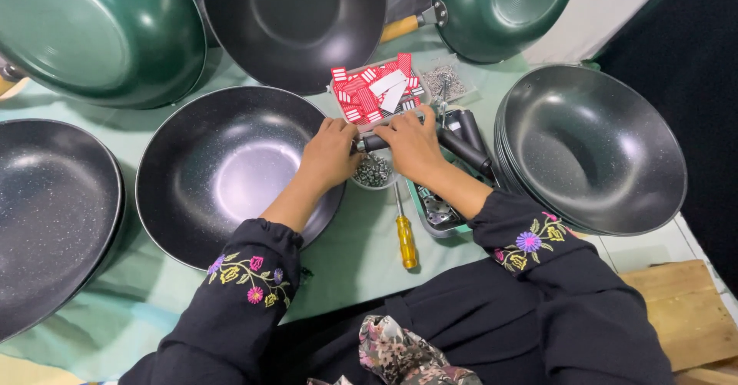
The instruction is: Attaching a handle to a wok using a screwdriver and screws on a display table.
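Clearly, from the head camera, both hands meet at the far rim of the black pan [223,174] that lies in front of the person on the green cloth [354,254]. The left hand [329,154] has its fingers curled down over the rim. The right hand [413,144] is closed around a short dark handle piece [371,143] and holds it against the same rim. Whether a screw is already between the fingers, I cannot tell.

I think the risk is this: the small bowl [374,173] full of grey screws sits directly under the two hands, touching the pan edge. If the pan slides or a wrist drops, the bowl can tip and the screws spill over the cloth. Also the handle piece can slip off the rim, because the pan lies loose.

About containers: the clear box [377,89] behind the hands holds red and white labels. A second clear box [446,82] beside it holds small grey metal parts. A teal tray [435,213] near the right forearm carries metal brackets. The stack of black pans [592,151] stands at the right. A yellow screwdriver [405,237] lies untouched near the bowl.
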